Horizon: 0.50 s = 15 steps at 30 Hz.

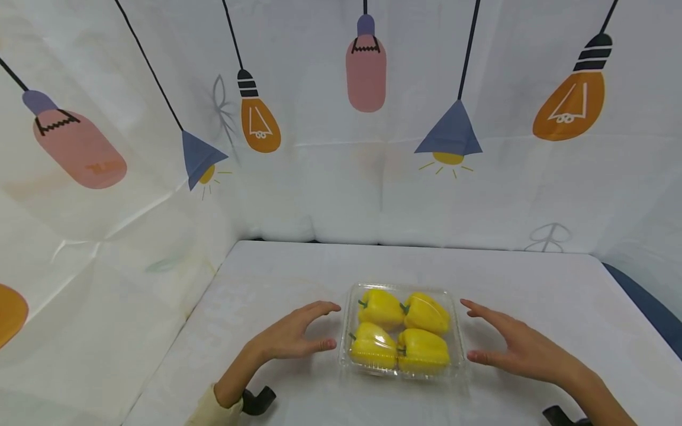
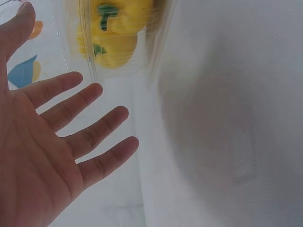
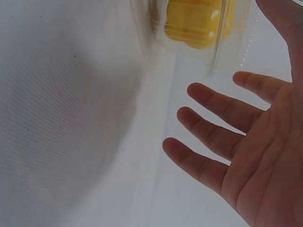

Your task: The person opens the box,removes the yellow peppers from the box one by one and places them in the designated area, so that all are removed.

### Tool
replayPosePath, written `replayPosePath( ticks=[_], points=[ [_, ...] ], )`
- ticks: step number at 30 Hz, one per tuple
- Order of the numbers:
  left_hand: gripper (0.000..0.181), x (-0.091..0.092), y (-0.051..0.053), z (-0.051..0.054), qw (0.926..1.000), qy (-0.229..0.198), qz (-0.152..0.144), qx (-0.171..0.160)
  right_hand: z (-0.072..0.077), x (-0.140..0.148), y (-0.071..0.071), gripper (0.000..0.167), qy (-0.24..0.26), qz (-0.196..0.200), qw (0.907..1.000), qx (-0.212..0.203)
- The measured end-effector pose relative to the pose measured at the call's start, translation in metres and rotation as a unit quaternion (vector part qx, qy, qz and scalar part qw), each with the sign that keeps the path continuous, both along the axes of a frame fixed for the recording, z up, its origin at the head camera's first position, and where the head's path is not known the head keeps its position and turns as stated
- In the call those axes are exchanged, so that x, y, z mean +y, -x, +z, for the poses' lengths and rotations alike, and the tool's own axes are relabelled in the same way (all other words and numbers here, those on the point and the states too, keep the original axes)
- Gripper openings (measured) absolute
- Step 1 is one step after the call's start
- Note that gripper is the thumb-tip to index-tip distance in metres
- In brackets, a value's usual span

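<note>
Clear rectangular plastic box (image 1: 459,337): on the white tabletop (image 1: 288,272), between both hands.
Yellow bell peppers with green stems (image 1: 424,353): four, inside the box, two rows of two.
Left hand (image 1: 298,332): left of the box, just beside it, fingers spread, holding nothing.
Right hand (image 1: 514,344): right of the box, likewise spread, apart from it.
White lamp-printed sheet (image 1: 330,195): behind the box.

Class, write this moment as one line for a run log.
clear container: on table, four yellow peppers inside | left hand: at its left, fingers extended | right hand: at its right, fingers extended | hand contact: none
</note>
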<state>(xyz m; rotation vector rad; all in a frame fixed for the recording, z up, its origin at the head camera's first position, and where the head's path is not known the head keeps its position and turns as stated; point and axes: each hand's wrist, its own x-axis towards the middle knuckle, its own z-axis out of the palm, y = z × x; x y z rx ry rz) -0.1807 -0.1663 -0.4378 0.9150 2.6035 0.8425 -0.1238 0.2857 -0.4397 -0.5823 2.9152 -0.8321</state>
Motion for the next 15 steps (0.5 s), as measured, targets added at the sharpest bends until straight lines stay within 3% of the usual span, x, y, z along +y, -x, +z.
replayPosePath(
  ticks=[15],
  points=[
    [0.070, -0.0024, 0.0004, -0.0095, 0.9966, -0.059, -0.057, -0.010, -0.0045, -0.0002, 0.0020, 0.090, 0.012, 0.029, 0.9985, -0.046]
  ],
)
